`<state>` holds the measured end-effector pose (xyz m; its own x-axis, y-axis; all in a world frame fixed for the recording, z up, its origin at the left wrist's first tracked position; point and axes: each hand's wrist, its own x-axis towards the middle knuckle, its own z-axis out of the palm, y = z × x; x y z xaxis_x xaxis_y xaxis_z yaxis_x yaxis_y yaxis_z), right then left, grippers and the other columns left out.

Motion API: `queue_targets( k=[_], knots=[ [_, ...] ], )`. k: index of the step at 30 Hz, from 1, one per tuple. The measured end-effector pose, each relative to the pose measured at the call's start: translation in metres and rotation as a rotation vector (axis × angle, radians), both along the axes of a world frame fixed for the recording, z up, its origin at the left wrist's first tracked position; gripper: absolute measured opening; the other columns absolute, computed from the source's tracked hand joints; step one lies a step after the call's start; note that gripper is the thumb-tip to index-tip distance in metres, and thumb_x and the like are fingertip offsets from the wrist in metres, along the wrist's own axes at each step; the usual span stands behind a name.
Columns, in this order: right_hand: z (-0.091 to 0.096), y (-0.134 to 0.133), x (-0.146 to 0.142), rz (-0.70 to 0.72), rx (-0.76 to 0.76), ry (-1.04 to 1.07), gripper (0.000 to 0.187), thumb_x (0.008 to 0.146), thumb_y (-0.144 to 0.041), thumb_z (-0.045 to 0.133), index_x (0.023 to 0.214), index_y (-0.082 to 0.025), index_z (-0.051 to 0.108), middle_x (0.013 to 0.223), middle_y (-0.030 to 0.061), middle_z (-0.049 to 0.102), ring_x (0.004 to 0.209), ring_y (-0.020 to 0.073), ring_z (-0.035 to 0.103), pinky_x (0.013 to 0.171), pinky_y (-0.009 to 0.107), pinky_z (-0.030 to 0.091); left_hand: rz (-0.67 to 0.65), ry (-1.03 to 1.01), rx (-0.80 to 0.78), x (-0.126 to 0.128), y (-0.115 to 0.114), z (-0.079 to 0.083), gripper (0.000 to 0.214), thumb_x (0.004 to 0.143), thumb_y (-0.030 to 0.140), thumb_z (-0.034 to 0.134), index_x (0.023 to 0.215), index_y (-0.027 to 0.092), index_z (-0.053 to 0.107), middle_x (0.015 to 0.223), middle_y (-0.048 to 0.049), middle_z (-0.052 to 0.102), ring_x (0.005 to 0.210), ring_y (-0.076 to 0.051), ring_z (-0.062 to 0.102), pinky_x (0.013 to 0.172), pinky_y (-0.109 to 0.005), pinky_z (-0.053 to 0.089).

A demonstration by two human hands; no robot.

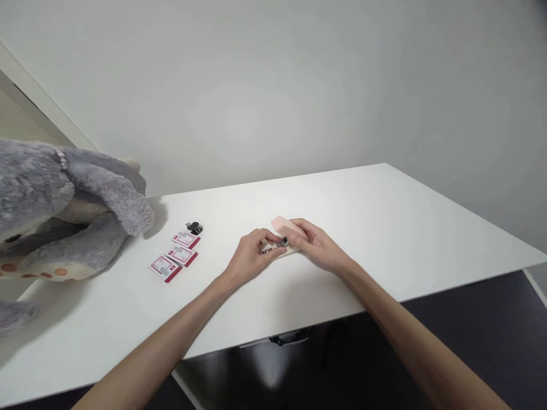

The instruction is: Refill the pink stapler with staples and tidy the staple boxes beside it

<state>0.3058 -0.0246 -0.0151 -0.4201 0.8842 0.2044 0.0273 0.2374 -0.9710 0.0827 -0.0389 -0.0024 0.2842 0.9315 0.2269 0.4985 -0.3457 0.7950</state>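
Note:
My left hand (252,253) is closed in a pinch, thumb and forefinger on a small dark-and-silver piece (282,242). Close by on the right, my right hand (318,245) grips a pale pink, block-shaped piece (284,225) that sits tilted, its thumb near the silver piece. Under both hands lies a flat cream-coloured base (290,250), partly hidden by the fingers. Another small shiny part (266,250) shows on it beside my left fingers. Whether the pink piece and the base are joined, I cannot tell.
Three white-and-red flat packs (164,267) lie to the left on the white table (342,199). Behind them are small black objects (195,228). A large grey plush toy (98,188) takes up the table's left end. A wall (256,102) rises along the back edge.

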Motion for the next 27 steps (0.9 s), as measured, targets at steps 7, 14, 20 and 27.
queue_targets(
  k=[7,14,20,27],
  knots=[
    [0.002,-0.001,0.0,0.056,-0.032,0.046,0.047,0.098,-0.058,0.067,0.131,-0.025,0.066,0.125,0.0088,0.072,0.113,0.026,0.068,0.093,0.038,0.055,-0.015,0.073,0.095,0.002,-0.004,0.006,0.024,0.091,0.041,0.076,0.102,0.023,0.065,0.1,-0.0029,0.074,0.082,-0.019,0.063,0.072,-0.033,0.048],
    [0.001,0.001,0.002,0.074,-0.032,0.032,0.047,0.098,-0.057,0.07,0.133,-0.026,0.068,0.123,0.008,0.072,0.11,0.0248,0.067,0.094,0.038,0.054,-0.116,0.237,0.432,-0.003,-0.002,0.003,0.023,0.104,0.024,0.05,0.116,0.024,0.07,0.119,-0.0105,0.065,0.107,-0.024,0.061,0.098,-0.043,0.051],
    [0.002,0.0,0.004,0.097,-0.027,0.011,0.048,0.097,-0.057,0.071,0.133,-0.026,0.069,0.123,0.0078,0.072,0.114,0.0263,0.066,0.098,0.04,0.054,-0.104,0.351,0.502,-0.001,0.0,-0.004,0.03,0.098,0.019,0.055,0.12,0.026,0.074,0.11,-0.0105,0.064,0.098,-0.026,0.058,0.09,-0.045,0.053],
    [0.006,-0.001,0.003,0.114,-0.007,-0.028,0.046,0.096,-0.058,0.071,0.132,-0.027,0.069,0.121,0.0075,0.072,0.114,0.0266,0.066,0.098,0.04,0.055,-0.042,0.4,0.58,-0.001,0.001,-0.007,0.019,0.092,0.018,0.061,0.103,0.026,0.073,0.109,-0.0101,0.065,0.094,-0.025,0.056,0.086,-0.044,0.05]
  ],
)
